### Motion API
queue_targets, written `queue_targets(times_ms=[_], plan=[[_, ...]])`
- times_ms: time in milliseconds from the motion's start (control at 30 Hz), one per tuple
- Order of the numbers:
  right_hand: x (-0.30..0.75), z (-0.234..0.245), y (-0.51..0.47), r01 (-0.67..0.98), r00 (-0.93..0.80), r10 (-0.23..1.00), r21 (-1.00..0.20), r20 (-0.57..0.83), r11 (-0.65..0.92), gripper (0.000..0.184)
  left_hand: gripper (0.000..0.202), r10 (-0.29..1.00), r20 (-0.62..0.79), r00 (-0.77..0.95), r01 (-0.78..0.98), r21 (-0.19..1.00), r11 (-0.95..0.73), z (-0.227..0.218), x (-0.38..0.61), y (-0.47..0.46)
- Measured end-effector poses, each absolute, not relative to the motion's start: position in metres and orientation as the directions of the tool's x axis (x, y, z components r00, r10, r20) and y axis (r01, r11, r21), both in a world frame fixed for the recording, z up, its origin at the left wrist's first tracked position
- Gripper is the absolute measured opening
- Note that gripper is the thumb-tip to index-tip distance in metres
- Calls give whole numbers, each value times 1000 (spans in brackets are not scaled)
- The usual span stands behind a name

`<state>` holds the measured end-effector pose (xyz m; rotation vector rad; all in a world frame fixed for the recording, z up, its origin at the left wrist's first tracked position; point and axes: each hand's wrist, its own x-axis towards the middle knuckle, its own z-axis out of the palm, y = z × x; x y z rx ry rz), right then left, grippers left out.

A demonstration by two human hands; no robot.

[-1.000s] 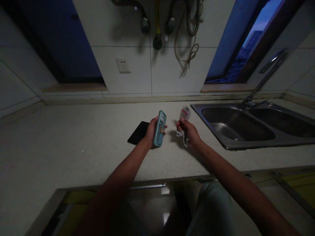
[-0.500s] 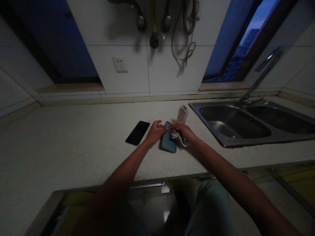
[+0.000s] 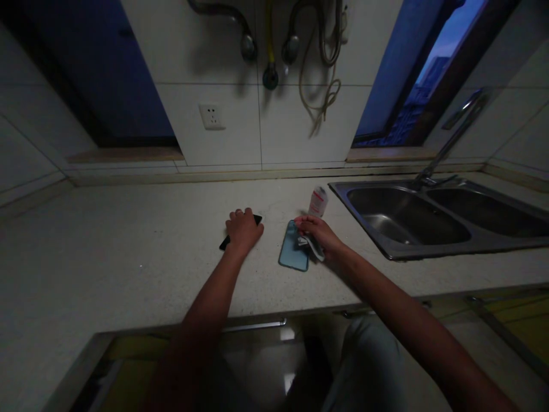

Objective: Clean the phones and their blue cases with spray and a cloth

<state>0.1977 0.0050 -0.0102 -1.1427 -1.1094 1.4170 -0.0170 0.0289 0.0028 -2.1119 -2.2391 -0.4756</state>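
Note:
My left hand (image 3: 243,229) lies over the black smartphone (image 3: 225,244) on the countertop, fingers curled across it and thumb at its right side. The palm hides most of the phone. To the right lies a blue phone case (image 3: 293,254), flat on the counter; whether a phone is inside I cannot tell. My right hand (image 3: 319,232) is closed on a crumpled pale cloth (image 3: 316,248) that hangs below its fingers. Its fingertips are at the top edge of the case. Just behind that hand stands a small white bottle with red print (image 3: 318,201).
A steel double sink (image 3: 390,252) with a tall faucet (image 3: 454,131) is set in the counter (image 3: 128,240) at right. Hoses and pipes (image 3: 270,74) hang on the tiled wall above a socket (image 3: 211,117). Drawer handles (image 3: 257,326) line the front edge.
My left hand has left the blue case and moved left onto the black smartphone. My right hand stays by the case with the cloth. The case has turned slightly.

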Motion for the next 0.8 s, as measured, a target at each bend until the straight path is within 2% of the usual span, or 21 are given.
queue_targets(times_ms=[133,267,333,400,467,533,600,667,733,800], plan=[[198,-12,7,-124,-86,993,-988,-85,-95,28,70,989,-2,-149,971,188,146,11,-36,34],[198,-13,6,-96,-90,994,-993,-61,-70,26,64,990,-40,-132,960,242,138,10,-42,39],[198,-13,6,-83,-91,995,-995,-48,-55,26,60,989,-30,-145,932,332,147,6,-43,41],[197,-13,5,-76,-95,995,-996,-42,-49,26,58,984,-25,-176,847,506,165,1,-45,44],[197,-14,4,-74,-99,994,-996,-42,-50,25,57,976,-21,-216,720,672,173,-2,-47,46],[196,-14,4,-72,-97,994,-996,-45,-52,24,57,974,-9,-228,609,779,150,-4,-48,47],[196,-13,3,-69,-100,994,-996,-45,-52,24,54,983,-47,-176,472,873,126,-4,-46,46],[196,-12,2,-70,-113,993,-996,-43,-51,24,48,989,-137,-53,230,962,145,-6,-40,46],[196,-12,2,-73,-121,992,-996,-39,-48,25,42,971,-224,82,-44,973,228,-9,-33,47],[196,-11,2,-67,-123,992,-997,-39,-48,25,33,931,-318,179,-263,897,357,-12,-25,51]])
